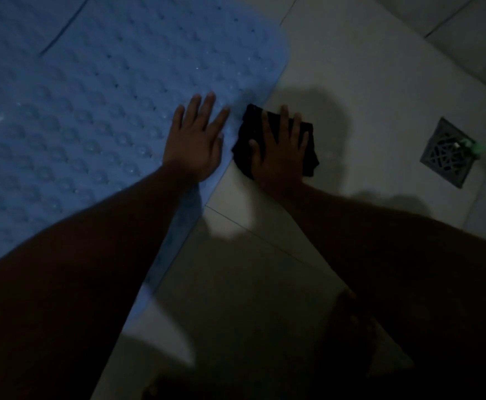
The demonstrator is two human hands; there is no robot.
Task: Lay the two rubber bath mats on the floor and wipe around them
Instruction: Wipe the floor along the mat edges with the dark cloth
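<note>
Head view, dim light, looking down at the tiled floor (351, 67).

- Mat (91, 111): blue, covered in round bumps, flat on the floor and filling the upper left. It has a rounded corner near top centre. Its right edge runs diagonally down toward bottom centre.
- Seam (63, 30): a dark line across the top-left of the blue area. Cannot tell if it is a second mat overlapping or a fold.
- Left hand (197, 140): palm down on the mat, just inside its right edge. Fingers are straight and spread, gripping nothing. The forearm comes in from lower left over the mat.
- Cloth (312, 157): black and bunched, on bare tile just beside the mat's right edge. Whether it touches the mat is too dark to tell.
- Right hand (282, 148): flat on top of the cloth, fingers straight and splayed, pressing it onto the floor, not curled round it. Cloth shows past the hand on both sides.
- The two hands are near each other, with the mat edge between them.
- Drain (446, 154): square grey grate set in the floor, well right of the cloth.
- Green thing (478, 145): small, at the drain's right corner, too blurred to identify.
- Shadow of hand and arm falls on the tile beyond the cloth.
- Bottom right is very dark. A foot (354, 327) is barely visible on the floor.
</note>
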